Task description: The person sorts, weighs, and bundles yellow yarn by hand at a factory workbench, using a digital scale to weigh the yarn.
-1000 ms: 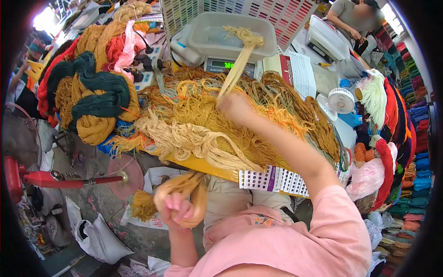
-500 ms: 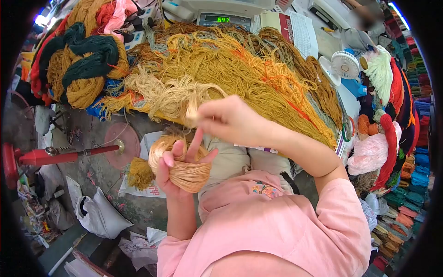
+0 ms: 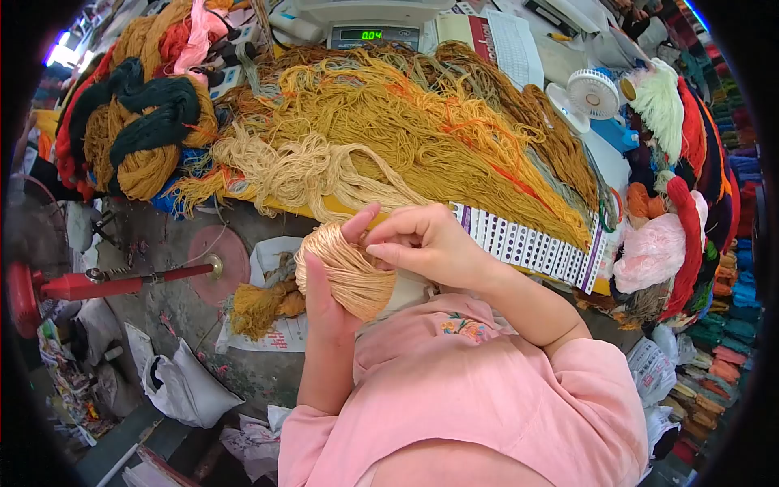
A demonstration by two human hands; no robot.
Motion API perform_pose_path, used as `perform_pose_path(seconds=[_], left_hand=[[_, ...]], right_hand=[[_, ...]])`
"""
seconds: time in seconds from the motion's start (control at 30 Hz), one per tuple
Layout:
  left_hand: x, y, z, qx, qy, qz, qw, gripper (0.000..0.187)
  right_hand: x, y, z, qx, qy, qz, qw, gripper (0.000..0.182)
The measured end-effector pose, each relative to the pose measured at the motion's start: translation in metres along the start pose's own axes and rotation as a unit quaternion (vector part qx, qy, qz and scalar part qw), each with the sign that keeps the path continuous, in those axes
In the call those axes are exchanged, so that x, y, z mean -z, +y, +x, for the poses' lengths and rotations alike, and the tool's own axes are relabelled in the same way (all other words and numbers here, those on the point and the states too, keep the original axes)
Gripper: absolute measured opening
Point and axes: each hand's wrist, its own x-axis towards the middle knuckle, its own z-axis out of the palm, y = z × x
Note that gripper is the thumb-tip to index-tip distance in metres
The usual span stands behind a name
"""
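My left hand (image 3: 324, 296) holds a tan yarn skein (image 3: 350, 272) wrapped around its fingers, raised in front of my chest. My right hand (image 3: 426, 243) is pinched at the top of that skein, thumb and fingertips touching the strands. Just beyond the hands lies a big heap of loose yellow, mustard and beige yarn (image 3: 381, 138) on a yellow table (image 3: 264, 207). A digital scale (image 3: 369, 32) with a green reading stands at the far edge.
Dark green and mustard skeins (image 3: 146, 122) pile at the left. A colour sample card (image 3: 535, 247) hangs off the table edge. A small white fan (image 3: 591, 96) and coloured yarn bundles (image 3: 690, 162) sit at the right. A red winder (image 3: 89, 284) and mustard yarn (image 3: 260, 304) lie below left.
My right hand came back from the scale's tub to the skein in my left hand. The left hand rose toward my chest. The scale reading dropped.
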Motion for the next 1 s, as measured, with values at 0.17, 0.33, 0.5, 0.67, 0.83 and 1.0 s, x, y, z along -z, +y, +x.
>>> perform_pose_path(seconds=[0.17, 0.33, 0.5, 0.67, 0.83, 1.0], left_hand=[[-0.014, -0.002, 0.001, -0.003, -0.014, 0.051, 0.999, 0.082], [-0.005, -0.012, -0.002, -0.063, -0.016, 0.065, 0.996, 0.063], [-0.009, -0.01, -0.001, -0.021, 0.07, 0.089, 0.993, 0.034], [-0.005, -0.01, -0.005, -0.008, 0.102, -0.037, 0.994, 0.03], [0.0, -0.017, -0.006, -0.055, 0.11, 0.104, 0.987, 0.027], [-0.004, -0.008, -0.003, -0.04, 0.142, 0.069, 0.987, 0.023]], right_hand=[[-0.01, 0.004, -0.003, -0.061, -0.005, 0.046, 0.997, 0.013], [-0.011, 0.019, -0.004, 0.059, 0.088, 0.05, 0.993, 0.01], [-0.016, 0.016, -0.009, 0.092, 0.139, 0.095, 0.981, 0.009], [-0.015, 0.014, -0.009, -0.027, 0.1, 0.262, 0.96, 0.013], [-0.019, 0.014, -0.01, 0.003, 0.119, 0.133, 0.984, 0.012], [-0.019, 0.019, -0.008, -0.005, 0.139, 0.173, 0.975, 0.013]])
